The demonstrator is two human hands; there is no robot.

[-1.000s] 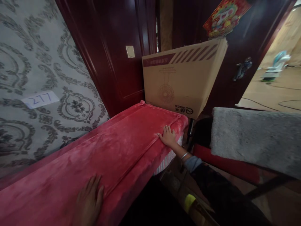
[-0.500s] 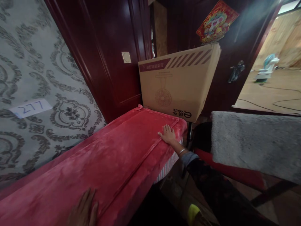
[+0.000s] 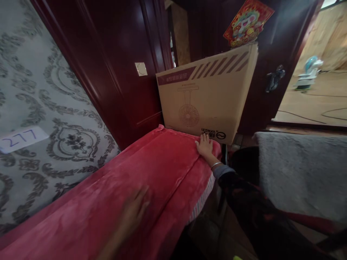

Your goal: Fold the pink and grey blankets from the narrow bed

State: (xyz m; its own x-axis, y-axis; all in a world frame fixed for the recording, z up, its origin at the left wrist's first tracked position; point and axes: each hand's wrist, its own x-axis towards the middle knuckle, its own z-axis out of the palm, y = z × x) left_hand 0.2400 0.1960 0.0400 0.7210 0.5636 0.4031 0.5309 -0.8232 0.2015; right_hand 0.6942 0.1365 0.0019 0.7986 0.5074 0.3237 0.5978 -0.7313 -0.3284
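Note:
A red plush cloth (image 3: 159, 162) lies stretched along a long surface, with a folded layer and a crease on its top. Striped fabric (image 3: 202, 202) shows under its near side. My right hand (image 3: 205, 145) rests on the cloth at its far corner, fingers spread and holding nothing. Over the middle of the cloth is my left hand (image 3: 134, 207), blurred by motion. Its fingers look stretched out with the thumb apart, and nothing shows in it. I cannot tell whether it touches the cloth.
A large cardboard box (image 3: 206, 97) stands against the far end of the cloth. Patterned wallpaper (image 3: 73, 133) with a numbered paper label (image 3: 23, 139) borders the left. At right are a grey fluffy cover (image 3: 300, 173) and a dark door (image 3: 260, 104).
My left hand has slid forward and right over the cloth. The right hand has moved farther out to the corner beside the box. The view has shifted slightly.

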